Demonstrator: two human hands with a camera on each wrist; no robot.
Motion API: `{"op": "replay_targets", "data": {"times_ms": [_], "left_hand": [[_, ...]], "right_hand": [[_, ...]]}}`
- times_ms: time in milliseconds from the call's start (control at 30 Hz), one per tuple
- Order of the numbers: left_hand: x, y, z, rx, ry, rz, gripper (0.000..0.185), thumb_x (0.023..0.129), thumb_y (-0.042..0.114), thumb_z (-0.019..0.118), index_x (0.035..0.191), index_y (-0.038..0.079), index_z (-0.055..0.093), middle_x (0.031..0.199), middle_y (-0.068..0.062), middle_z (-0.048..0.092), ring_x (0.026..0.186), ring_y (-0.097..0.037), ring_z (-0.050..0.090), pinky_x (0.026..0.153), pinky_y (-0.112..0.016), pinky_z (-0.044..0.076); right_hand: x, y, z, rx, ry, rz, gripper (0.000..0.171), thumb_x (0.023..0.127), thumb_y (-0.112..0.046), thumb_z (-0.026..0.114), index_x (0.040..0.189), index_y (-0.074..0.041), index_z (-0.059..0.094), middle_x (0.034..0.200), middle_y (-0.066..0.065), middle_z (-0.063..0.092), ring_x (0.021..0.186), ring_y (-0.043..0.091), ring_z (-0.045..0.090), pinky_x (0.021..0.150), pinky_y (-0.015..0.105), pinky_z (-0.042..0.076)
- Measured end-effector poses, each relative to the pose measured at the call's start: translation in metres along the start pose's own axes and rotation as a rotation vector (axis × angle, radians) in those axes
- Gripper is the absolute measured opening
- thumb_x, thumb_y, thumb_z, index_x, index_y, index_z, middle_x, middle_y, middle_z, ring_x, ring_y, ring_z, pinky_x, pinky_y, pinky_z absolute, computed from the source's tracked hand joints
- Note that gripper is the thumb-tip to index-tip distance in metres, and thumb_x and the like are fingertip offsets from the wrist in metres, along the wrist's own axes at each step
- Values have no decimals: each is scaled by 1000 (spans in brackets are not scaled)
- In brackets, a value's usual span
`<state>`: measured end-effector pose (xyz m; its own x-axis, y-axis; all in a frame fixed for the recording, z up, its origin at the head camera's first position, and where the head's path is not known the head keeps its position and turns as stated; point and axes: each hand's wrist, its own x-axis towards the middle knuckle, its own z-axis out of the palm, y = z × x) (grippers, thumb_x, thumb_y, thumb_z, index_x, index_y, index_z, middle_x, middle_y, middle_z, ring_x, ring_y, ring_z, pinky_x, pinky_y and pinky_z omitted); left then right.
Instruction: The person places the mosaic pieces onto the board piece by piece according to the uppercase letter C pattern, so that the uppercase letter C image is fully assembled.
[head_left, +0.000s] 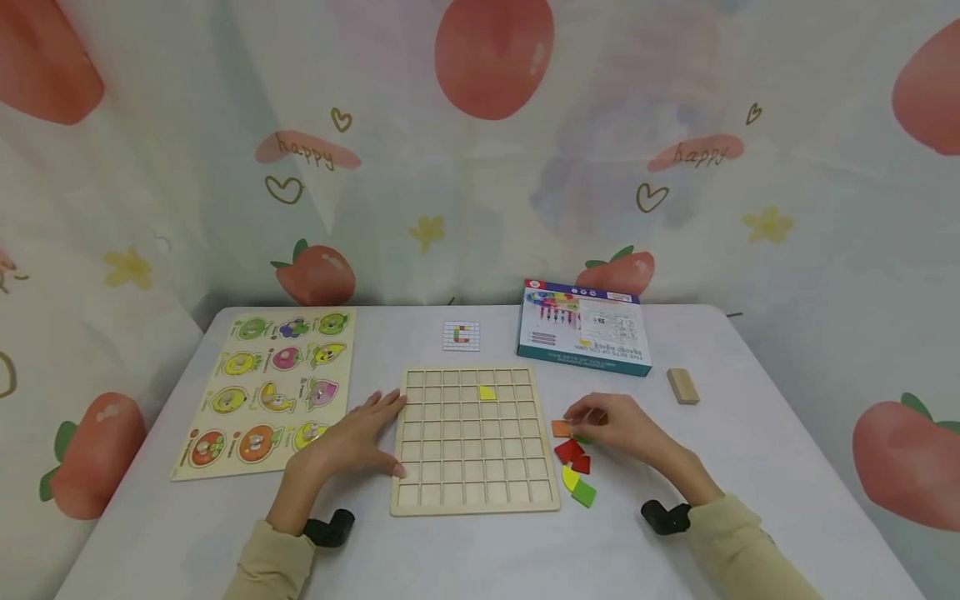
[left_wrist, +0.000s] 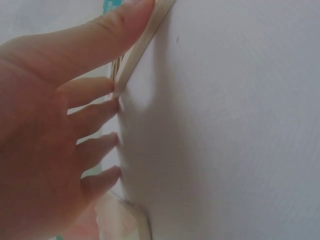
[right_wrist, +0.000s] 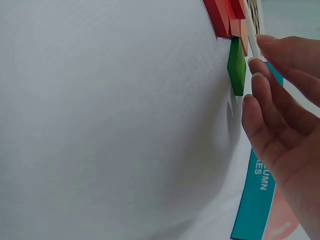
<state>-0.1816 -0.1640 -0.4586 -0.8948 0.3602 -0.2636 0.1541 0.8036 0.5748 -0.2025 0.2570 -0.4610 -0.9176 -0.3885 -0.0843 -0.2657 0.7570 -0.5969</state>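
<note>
Cream sleeves enter at the bottom of the head view, each wrist wearing a black strap. Left hand [head_left: 358, 440] lies flat at lower centre-left, its grip released: straight fingers press against the left edge of the wooden grid board [head_left: 474, 439], the thumb along the board's side as the left wrist view shows. That board sits at the centre of the white surface [head_left: 480, 550], and one yellow piece [head_left: 487, 392] rests in a cell in its upper rows, right of the middle. Just right of the board, in the lower right-centre of the frame, lies a small cluster of loose pieces: a green piece [head_left: 584, 493] nearest, a yellow-green piece [head_left: 569, 478] touching it, red pieces [head_left: 573, 454] above those, and an orange piece [head_left: 561, 428] farthest. Right hand [head_left: 617, 427] hovers over the upper end of this cluster, fingers bent down toward another green piece [right_wrist: 236, 65] seen in the right wrist view; whether the fingertips actually pinch it I cannot tell. Farther back, a fruit puzzle board [head_left: 270, 387] lies at the left, a small pattern card [head_left: 461, 335] above the grid, a blue box [head_left: 583, 327] to the upper right, and a plain wooden block [head_left: 682, 386] near the right edge.
</note>
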Motion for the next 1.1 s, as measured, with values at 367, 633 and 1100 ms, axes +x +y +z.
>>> {"op": "replay_targets", "data": {"times_ms": [367, 633, 1100], "left_hand": [[0, -1, 0, 13, 1, 0, 107, 74, 33, 92, 161, 10, 34, 171, -9, 25, 159, -39, 14, 124, -66, 20], [0, 0, 1, 13, 1, 15, 108, 73, 35, 93, 161, 9, 35, 170, -11, 26, 159, -41, 15, 123, -67, 20], [0, -1, 0, 11, 4, 18, 108, 73, 32, 93, 161, 9, 35, 170, -10, 26, 159, -40, 14, 124, -66, 20]], "right_hand": [[-16, -3, 5, 28, -53, 4, 21, 90, -15, 79, 110, -11, 76, 92, -4, 68, 83, 13, 57, 70, 18, 51], [-19, -8, 10, -26, -58, 7, 30, 86, -23, 84, 108, -8, 73, 76, -7, 57, 73, 10, 52, 62, 19, 46], [-15, -11, 12, -68, -31, 9, 21, 85, -25, 86, 91, -12, 70, 79, -5, 56, 75, 12, 52, 61, 19, 46]]}}
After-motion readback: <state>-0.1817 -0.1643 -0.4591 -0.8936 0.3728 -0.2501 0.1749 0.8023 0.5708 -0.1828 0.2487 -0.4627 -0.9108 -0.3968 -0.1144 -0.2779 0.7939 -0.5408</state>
